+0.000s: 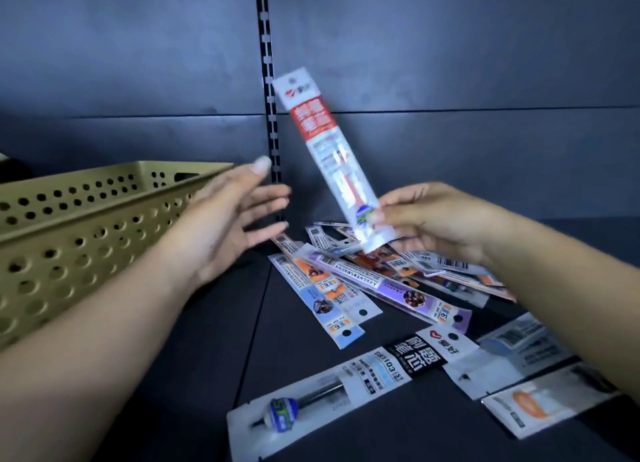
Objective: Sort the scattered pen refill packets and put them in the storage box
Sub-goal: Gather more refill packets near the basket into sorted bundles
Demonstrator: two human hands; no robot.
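My right hand [429, 219] pinches the lower end of a red-and-white refill packet [322, 150], which stands nearly upright above the pile. To its left, my left hand [232, 219] hovers with fingers spread, holding nothing, just beside the packet and in front of the storage box. The box, a tan perforated storage box [69, 226], stands at the left on the dark shelf. Several refill packets [381, 274] lie scattered under my right hand. A black-labelled packet [349, 382] lies flat near the front.
More packets lie at the right front, one with an orange mark [540, 406]. A dark back panel with a slotted upright rail [268, 81] closes the shelf behind. A seam in the shelf runs down the middle.
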